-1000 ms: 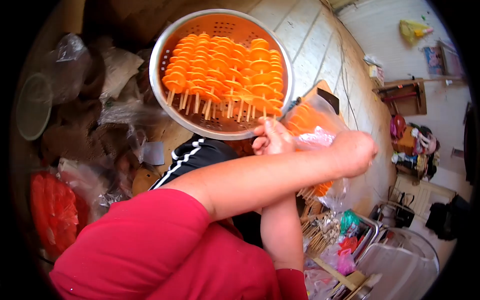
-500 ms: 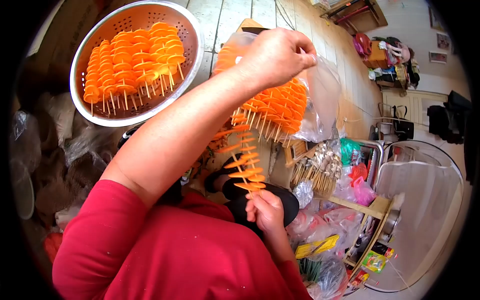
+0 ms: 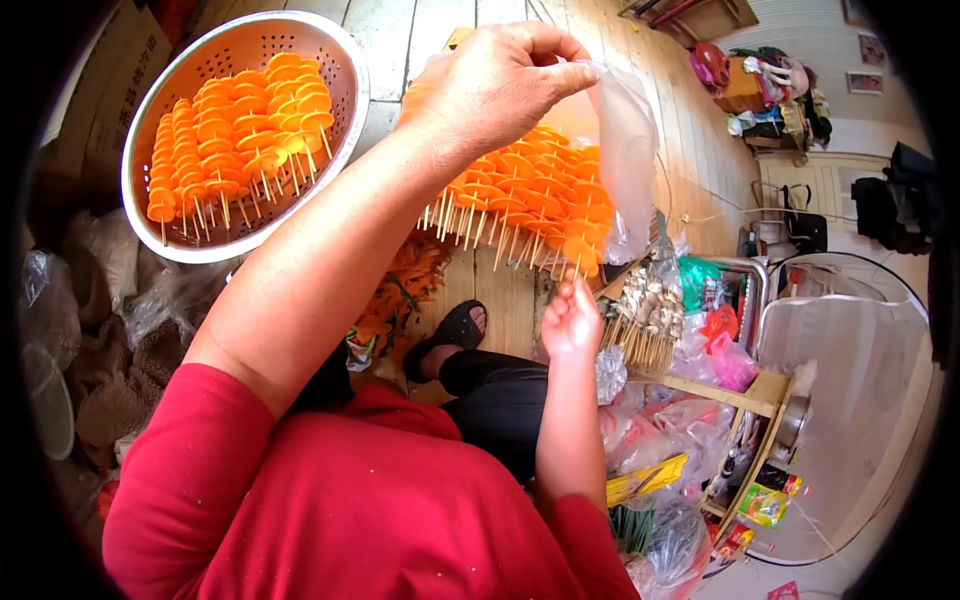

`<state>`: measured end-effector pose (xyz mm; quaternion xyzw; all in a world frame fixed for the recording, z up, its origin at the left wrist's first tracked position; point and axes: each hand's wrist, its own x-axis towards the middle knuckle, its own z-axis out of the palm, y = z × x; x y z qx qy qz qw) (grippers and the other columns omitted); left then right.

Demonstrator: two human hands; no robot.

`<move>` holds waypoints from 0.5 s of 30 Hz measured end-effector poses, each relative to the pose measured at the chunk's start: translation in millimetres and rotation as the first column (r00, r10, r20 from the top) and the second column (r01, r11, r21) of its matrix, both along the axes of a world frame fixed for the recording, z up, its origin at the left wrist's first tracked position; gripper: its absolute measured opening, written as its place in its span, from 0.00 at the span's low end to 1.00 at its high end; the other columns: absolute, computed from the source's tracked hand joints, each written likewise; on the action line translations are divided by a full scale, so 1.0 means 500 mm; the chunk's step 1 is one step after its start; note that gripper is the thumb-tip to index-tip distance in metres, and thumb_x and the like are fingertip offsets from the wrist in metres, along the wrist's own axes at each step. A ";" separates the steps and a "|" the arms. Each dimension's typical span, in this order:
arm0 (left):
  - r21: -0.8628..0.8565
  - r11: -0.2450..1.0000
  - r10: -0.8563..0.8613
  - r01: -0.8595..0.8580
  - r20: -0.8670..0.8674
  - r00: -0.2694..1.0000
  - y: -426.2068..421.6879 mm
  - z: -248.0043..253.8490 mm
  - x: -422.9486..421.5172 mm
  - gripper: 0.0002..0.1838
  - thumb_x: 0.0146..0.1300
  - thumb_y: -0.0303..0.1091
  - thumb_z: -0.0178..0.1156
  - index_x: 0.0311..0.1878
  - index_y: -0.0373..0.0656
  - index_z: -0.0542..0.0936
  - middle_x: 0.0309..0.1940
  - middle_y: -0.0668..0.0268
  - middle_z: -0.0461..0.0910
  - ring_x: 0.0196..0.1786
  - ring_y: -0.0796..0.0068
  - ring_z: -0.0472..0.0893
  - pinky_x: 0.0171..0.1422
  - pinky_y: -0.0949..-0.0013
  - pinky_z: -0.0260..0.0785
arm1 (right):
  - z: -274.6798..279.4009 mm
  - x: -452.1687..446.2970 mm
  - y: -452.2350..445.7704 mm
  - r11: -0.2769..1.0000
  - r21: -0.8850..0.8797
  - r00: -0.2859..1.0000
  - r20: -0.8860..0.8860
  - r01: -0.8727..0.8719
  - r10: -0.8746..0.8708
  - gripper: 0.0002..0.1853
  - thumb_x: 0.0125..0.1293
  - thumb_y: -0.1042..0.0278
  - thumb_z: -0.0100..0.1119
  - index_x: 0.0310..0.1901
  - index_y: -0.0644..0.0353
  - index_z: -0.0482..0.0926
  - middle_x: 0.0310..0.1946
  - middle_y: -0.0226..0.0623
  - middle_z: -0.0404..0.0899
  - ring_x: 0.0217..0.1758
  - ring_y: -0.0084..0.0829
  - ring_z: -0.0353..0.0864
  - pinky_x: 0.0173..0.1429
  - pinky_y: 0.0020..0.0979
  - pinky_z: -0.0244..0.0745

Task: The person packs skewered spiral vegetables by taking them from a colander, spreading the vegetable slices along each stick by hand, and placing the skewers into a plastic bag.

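Note:
My left hand pinches the edge of a clear plastic bag and lifts it at the upper middle. Under that hand and forearm lie rows of skewered orange slices, their sticks pointing toward me. Below and to the right, my right hand is closed on the stick end of a skewer with orange slices, at the lower right corner of the rows. How many sticks it grips is hard to tell. More such skewers stand in a metal colander at the upper left.
Orange scraps lie on the floor near a sandalled foot. Skewers of pale pieces are right of my right hand, beside plastic bags and a wooden frame. Crumpled plastic lies at left.
My right hand has moved up and right, bringing its skewer from above my lap to the rows. My left hand, still on the bag, appears slightly farther up and left as the view shifts.

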<state>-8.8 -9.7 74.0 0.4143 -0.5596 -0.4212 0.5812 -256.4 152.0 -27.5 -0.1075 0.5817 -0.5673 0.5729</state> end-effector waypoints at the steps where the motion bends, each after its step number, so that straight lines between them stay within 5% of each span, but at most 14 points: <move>1: 0.005 1.000 0.006 -0.006 -0.003 1.000 0.000 0.001 -0.001 0.11 0.58 0.38 0.65 0.36 0.40 0.83 0.26 0.74 0.79 0.31 0.87 0.73 0.36 0.79 0.68 | -0.010 -0.007 -0.021 1.000 0.003 1.000 0.000 -0.001 0.001 0.08 0.68 0.64 0.51 0.43 0.55 0.76 0.23 0.22 0.72 0.19 0.17 0.66 0.20 0.19 0.58; 7: -0.008 1.000 0.000 0.000 0.009 1.000 -0.005 0.000 -0.002 0.10 0.58 0.38 0.65 0.35 0.40 0.83 0.25 0.75 0.78 0.30 0.88 0.73 0.35 0.80 0.67 | -0.066 -0.051 -0.074 0.994 0.104 0.995 0.090 0.035 -0.044 0.09 0.66 0.61 0.55 0.43 0.55 0.78 0.24 0.22 0.73 0.20 0.18 0.64 0.22 0.20 0.56; 15: 0.011 1.000 -0.014 0.014 -0.007 1.000 -0.002 -0.003 0.001 0.09 0.58 0.37 0.65 0.35 0.40 0.83 0.24 0.75 0.78 0.29 0.88 0.72 0.34 0.80 0.66 | -0.062 -0.086 -0.062 0.964 0.223 0.989 0.050 -0.149 0.141 0.10 0.66 0.60 0.55 0.44 0.54 0.78 0.24 0.25 0.76 0.20 0.19 0.68 0.23 0.20 0.59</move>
